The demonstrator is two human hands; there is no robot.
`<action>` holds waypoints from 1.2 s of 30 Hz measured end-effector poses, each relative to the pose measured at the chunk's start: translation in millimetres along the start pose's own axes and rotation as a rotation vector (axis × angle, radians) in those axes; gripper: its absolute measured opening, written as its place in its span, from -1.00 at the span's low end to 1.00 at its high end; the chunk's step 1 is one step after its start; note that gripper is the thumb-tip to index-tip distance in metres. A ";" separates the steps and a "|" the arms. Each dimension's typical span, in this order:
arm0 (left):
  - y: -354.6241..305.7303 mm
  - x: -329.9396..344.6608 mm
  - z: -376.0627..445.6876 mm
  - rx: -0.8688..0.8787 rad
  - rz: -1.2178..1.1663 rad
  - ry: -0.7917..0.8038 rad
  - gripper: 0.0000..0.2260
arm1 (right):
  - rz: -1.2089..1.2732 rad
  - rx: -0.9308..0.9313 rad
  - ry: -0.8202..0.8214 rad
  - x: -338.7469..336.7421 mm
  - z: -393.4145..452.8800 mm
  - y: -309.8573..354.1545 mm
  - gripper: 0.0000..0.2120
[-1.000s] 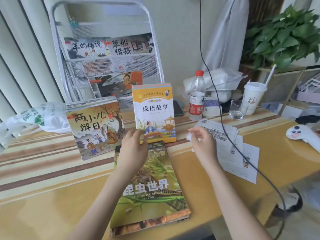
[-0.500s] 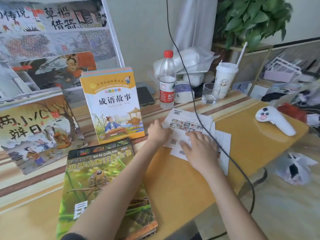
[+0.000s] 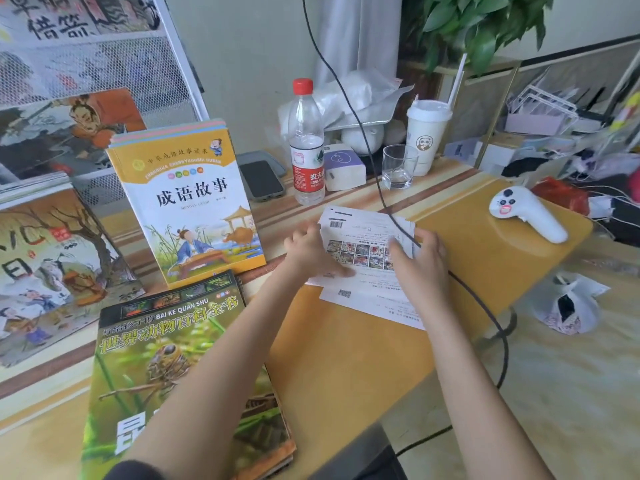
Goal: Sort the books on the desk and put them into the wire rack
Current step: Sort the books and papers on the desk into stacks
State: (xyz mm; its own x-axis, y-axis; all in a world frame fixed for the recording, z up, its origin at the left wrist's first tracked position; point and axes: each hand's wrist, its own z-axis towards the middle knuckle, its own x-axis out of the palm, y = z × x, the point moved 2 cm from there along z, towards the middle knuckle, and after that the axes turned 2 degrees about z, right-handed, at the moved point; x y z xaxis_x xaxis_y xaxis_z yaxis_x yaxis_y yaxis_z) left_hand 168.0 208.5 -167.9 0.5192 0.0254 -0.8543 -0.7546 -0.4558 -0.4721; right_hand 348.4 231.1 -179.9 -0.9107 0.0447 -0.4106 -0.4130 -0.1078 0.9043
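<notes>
A white wire rack (image 3: 173,64) stands at the back left with picture books (image 3: 69,126) in it. A yellow story book (image 3: 187,202) leans upright against the rack. Another picture book (image 3: 52,265) leans at the far left. A green insect encyclopedia (image 3: 173,358) lies flat on the desk under my left forearm. My left hand (image 3: 311,251) grips the left edge of some printed paper sheets (image 3: 367,220), thumb on top. My right hand (image 3: 419,258) rests on the sheets' right side, fingers spread.
Behind the sheets stand a water bottle (image 3: 306,143), a phone (image 3: 261,180), a tissue box (image 3: 343,168), a glass (image 3: 398,166) and a lidded cup (image 3: 427,133). A black cable (image 3: 381,188) crosses the papers. A white controller (image 3: 526,213) lies at the desk's right edge.
My left hand left the green book and both hands moved right onto the paper sheets. My view swung right and closer, so the rack now sits at the left edge.
</notes>
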 end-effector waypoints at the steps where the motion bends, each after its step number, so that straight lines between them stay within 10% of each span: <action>1: -0.6 0.6 -1.8 -0.007 -0.066 0.023 -0.04 | 0.081 0.029 0.009 -2.6 1.7 2.1 -0.57; 6: -3.2 -8.8 0.7 -0.110 -0.615 0.111 -0.42 | 0.496 0.111 0.131 -16.4 12.2 9.5 -0.72; 14: 10.8 -23.8 2.3 -0.257 -0.728 0.180 -0.67 | 0.786 0.175 0.348 -31.1 4.3 15.5 -0.85; 18: 5.0 -24.1 -9.9 -0.172 -0.364 0.007 -0.75 | 0.777 0.172 0.393 -30.0 3.1 17.3 -0.84; 29: 30.8 -39.8 -25.1 -0.092 -0.496 -0.216 -0.75 | 0.726 0.121 0.546 -22.6 -15.0 12.1 -0.65; 36: 44.5 -60.9 -44.7 -0.172 -0.608 -0.118 -0.76 | 0.242 -0.308 0.708 -7.5 -26.3 1.2 -0.41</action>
State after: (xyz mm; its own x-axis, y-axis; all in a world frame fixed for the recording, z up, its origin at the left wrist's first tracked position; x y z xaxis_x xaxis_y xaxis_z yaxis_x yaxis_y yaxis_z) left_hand 120.7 146.9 -127.1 0.7789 0.4176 -0.4679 -0.2594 -0.4648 -0.8466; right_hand 354.8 204.5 -178.8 -0.7139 -0.6431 -0.2770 -0.0908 -0.3073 0.9473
